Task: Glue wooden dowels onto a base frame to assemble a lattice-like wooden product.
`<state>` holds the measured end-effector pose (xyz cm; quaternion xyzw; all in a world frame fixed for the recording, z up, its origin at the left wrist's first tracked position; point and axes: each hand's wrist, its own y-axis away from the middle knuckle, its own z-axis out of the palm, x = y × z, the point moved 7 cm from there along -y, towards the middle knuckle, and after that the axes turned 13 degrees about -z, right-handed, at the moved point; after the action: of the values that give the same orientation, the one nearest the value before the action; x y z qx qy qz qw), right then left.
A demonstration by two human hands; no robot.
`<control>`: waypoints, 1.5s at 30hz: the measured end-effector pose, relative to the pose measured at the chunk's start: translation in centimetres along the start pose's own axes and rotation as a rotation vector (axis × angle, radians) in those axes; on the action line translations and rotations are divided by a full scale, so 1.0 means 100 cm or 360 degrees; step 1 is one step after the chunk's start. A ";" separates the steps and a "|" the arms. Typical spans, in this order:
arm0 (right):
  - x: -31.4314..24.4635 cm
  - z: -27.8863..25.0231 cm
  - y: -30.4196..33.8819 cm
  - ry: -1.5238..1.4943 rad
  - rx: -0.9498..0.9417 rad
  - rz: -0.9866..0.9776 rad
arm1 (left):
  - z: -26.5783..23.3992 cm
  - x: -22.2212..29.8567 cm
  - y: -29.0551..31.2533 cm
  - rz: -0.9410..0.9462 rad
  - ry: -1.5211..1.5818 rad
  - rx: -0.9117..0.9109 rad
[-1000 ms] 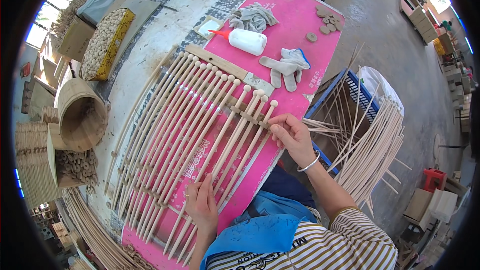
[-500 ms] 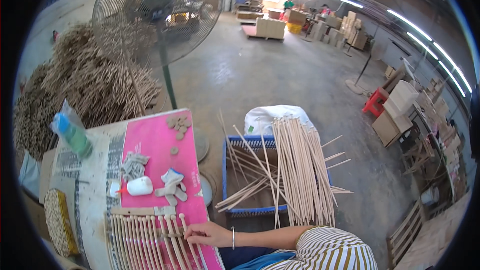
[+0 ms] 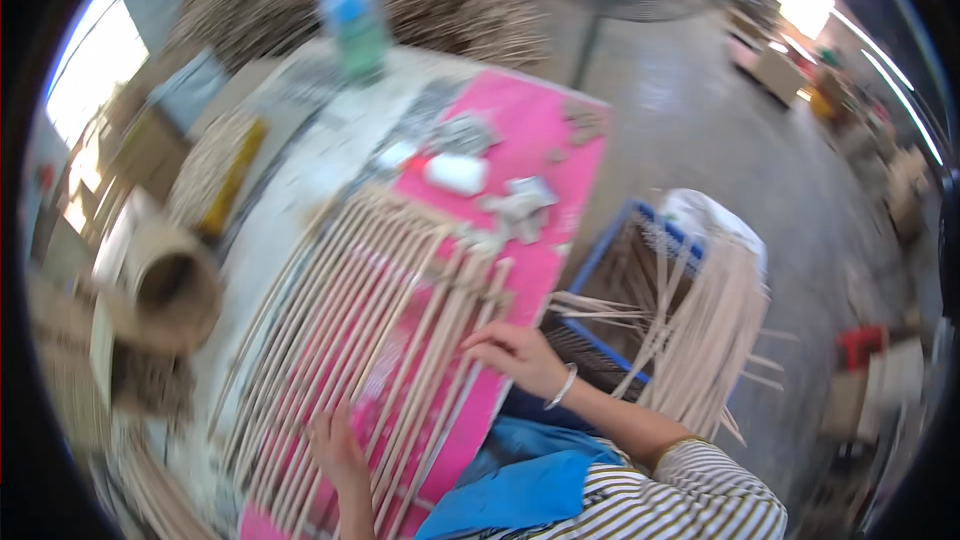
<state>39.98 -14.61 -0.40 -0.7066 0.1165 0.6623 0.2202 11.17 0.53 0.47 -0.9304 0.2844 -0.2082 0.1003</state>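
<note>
A row of thin wooden sticks (image 3: 375, 295) with knobbed far ends lies side by side across a pink-and-white table (image 3: 565, 155), with a wooden strip under their far part. At the row's right edge my right hand (image 3: 520, 355) has its fingers bent together round the outermost stick (image 3: 462, 380), though blur softens the fingertips. Over the near part of the row, my left hand (image 3: 338, 450) lies with its fingers stretched and slightly apart on the sticks, gripping nothing that shows.
Beyond the sticks are a white glue bottle (image 3: 457, 175), a glove (image 3: 522, 210), a grey cloth (image 3: 465, 134) and a green bottle (image 3: 358, 40). Right of the table, a blue crate (image 3: 600, 260) bears a bundle of long sticks (image 3: 708, 325). Cardboard tubes (image 3: 178, 285) stand at left.
The view has swung left, so the table and sticks appear farther right and tilted. My left hand has come into view over the sticks. The right hand stays by the row's right edge.
</note>
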 end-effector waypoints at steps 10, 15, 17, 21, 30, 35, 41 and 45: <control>0.021 0.144 -0.023 -0.0879 -0.0384 0.0550 | -0.079 0.033 0.028 -0.0036 -0.0124 -0.0023; 0.025 0.112 -0.046 -0.0907 -0.0174 0.0442 | -0.113 -0.019 0.057 -0.0491 -0.0131 -0.0239; 0.025 0.107 -0.055 -0.0913 -0.0163 0.0392 | -0.117 -0.053 0.077 -0.0728 0.0069 -0.0247; 0.020 0.123 -0.048 -0.0827 -0.0291 0.0479 | -0.089 -0.050 0.087 -0.0768 0.0441 -0.0457; 0.018 0.177 -0.004 -0.0883 -0.0566 0.0546 | -0.053 0.033 0.020 -0.0655 0.0723 -0.0373; 0.012 0.176 -0.002 -0.0733 -0.0878 0.0297 | -0.044 0.026 0.031 -0.0759 0.0758 -0.0535; 0.012 0.153 -0.016 -0.0906 -0.0711 0.0448 | -0.050 0.013 0.045 -0.0863 0.0838 -0.0515; 0.006 0.117 -0.044 -0.0846 -0.0584 0.0311 | -0.058 0.007 0.054 -0.0855 0.0883 -0.0496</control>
<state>31.68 -5.21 -0.60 -0.5226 0.0011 0.8513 0.0474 6.51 -4.72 4.22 -0.8842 0.0760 -0.4242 -0.1801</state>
